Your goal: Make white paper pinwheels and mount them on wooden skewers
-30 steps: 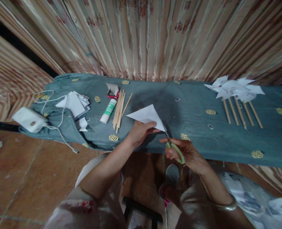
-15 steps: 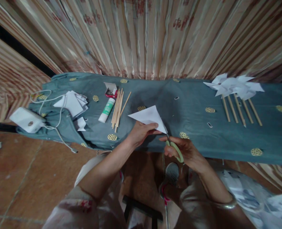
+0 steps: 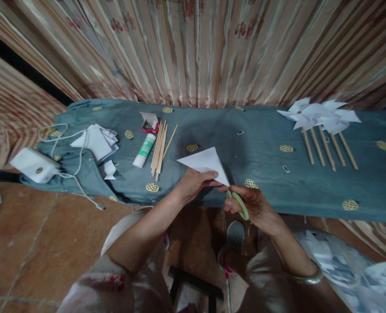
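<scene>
My left hand (image 3: 193, 184) pinches a folded white paper triangle (image 3: 206, 161) by its near edge and holds it above the front of the grey-blue cloth (image 3: 264, 174). My right hand (image 3: 256, 206) is closed around green-handled scissors (image 3: 238, 203). Their blades meet the triangle's lower right corner. Both hands hover at the near edge of the covered table.
To the left lie a glue stick (image 3: 144, 150), a bundle of wooden sticks (image 3: 160, 148), a small box of pins (image 3: 149, 122), a pile of white paper squares (image 3: 97, 141) and a white charger with cable (image 3: 33, 164). White paper pinwheels on sticks (image 3: 320, 124) lie far right. A striped curtain hangs behind.
The paper triangle and both hands have shifted slightly down and toward me, and the scissor blades have gone further in under the paper's corner.
</scene>
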A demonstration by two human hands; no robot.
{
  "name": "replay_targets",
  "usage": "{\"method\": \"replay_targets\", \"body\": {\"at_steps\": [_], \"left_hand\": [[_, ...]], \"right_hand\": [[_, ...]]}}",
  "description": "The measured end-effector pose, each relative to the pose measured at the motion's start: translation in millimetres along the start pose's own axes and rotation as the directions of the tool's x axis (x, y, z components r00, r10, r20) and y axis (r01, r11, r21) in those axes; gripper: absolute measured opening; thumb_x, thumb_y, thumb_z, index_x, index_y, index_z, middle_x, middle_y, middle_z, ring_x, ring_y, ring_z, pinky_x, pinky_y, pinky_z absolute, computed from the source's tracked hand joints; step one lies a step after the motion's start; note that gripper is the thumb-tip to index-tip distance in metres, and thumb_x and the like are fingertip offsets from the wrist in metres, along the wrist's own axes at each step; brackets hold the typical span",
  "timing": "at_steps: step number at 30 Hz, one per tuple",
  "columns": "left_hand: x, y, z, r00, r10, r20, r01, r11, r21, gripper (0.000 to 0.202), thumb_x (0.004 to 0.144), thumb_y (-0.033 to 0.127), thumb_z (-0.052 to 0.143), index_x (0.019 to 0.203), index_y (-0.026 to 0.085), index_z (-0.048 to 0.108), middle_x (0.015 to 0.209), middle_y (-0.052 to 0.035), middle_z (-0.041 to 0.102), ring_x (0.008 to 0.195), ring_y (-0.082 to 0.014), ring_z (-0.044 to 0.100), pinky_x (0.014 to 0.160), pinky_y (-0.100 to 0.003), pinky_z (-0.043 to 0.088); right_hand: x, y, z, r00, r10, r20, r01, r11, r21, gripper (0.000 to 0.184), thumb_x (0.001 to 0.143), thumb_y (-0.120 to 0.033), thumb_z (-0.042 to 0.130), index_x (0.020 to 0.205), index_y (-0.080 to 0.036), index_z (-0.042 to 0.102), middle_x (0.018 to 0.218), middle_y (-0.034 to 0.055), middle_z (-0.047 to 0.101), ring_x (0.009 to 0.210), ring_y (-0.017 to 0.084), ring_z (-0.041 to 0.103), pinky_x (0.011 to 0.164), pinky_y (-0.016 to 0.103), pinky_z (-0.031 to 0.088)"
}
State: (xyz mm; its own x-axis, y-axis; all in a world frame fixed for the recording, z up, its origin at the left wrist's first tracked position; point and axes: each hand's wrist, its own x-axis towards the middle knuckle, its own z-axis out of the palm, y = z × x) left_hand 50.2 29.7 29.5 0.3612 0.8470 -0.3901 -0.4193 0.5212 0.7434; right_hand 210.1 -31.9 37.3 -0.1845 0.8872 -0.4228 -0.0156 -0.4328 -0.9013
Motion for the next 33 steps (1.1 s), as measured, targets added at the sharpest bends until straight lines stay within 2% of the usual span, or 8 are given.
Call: {"method": "replay_targets", "body": {"at_steps": [7, 13, 19, 26, 33], "left_hand": [[0.6, 0.6, 0.9, 1.0, -0.007, -0.012, 0.007, 1.0, 0.002, 0.037, 0.056, 0.013, 0.077, 0.09, 0.014, 0.062, 0.079, -0.003, 0.068, 0.07, -0.0167, 0.066, 0.068, -0.032, 0.057], [-1.5, -3.8, 3.2, 0.998, -0.037, 0.042, 0.036, 0.999, 0.017, 0.034, 0.056, 0.015, 0.078, 0.085, 0.013, 0.061, 0.078, -0.0046, 0.068, 0.068, -0.0172, 0.065, 0.066, -0.032, 0.057], [-0.3, -6.2, 2.6, 0.997, -0.049, 0.061, 0.048, 0.999, 0.016, 0.034, 0.058, 0.015, 0.077, 0.089, 0.013, 0.061, 0.079, -0.0051, 0.068, 0.067, -0.0175, 0.065, 0.066, -0.032, 0.056], [0.4, -6.8, 3.6, 0.996, -0.051, 0.074, 0.051, 0.999, 0.009, 0.032, 0.059, 0.015, 0.077, 0.087, 0.013, 0.061, 0.075, -0.0044, 0.067, 0.065, -0.017, 0.065, 0.065, -0.032, 0.056], [0.6, -11.2, 3.0, 0.994, -0.087, 0.072, 0.086, 0.996, 0.017, 0.03, 0.058, 0.015, 0.079, 0.083, 0.011, 0.062, 0.076, -0.0045, 0.068, 0.067, -0.0152, 0.064, 0.067, -0.03, 0.055]], "right_hand": [[1.4, 2.2, 1.5, 0.999, 0.031, -0.015, -0.03, 0.999, 0.044, 0.041, 0.052, -0.047, 0.084, 0.078, -0.017, 0.072, 0.052, -0.0023, 0.061, 0.046, 0.009, 0.052, 0.045, 0.022, 0.044], [0.7, -0.7, -0.4, 1.0, -0.019, -0.022, 0.017, 0.998, -0.068, 0.039, 0.056, -0.053, 0.08, 0.06, -0.018, 0.063, 0.052, -0.0004, 0.061, 0.049, 0.01, 0.052, 0.043, 0.021, 0.039], [0.5, -3.0, -0.3, 0.999, -0.024, -0.022, 0.022, 0.997, -0.077, 0.039, 0.056, -0.053, 0.081, 0.056, -0.019, 0.062, 0.051, -0.0005, 0.061, 0.048, 0.01, 0.052, 0.045, 0.022, 0.043], [1.1, -2.1, 1.3, 0.999, 0.0, -0.041, 0.0, 1.0, -0.007, 0.036, 0.054, -0.048, 0.083, 0.058, -0.018, 0.063, 0.05, -0.0007, 0.06, 0.046, 0.01, 0.051, 0.044, 0.023, 0.042], [1.3, -5.6, 0.4, 0.998, -0.01, -0.057, 0.01, 1.0, -0.01, 0.036, 0.053, -0.048, 0.083, 0.055, -0.019, 0.062, 0.052, -0.0006, 0.061, 0.048, 0.01, 0.051, 0.045, 0.023, 0.042]]}}
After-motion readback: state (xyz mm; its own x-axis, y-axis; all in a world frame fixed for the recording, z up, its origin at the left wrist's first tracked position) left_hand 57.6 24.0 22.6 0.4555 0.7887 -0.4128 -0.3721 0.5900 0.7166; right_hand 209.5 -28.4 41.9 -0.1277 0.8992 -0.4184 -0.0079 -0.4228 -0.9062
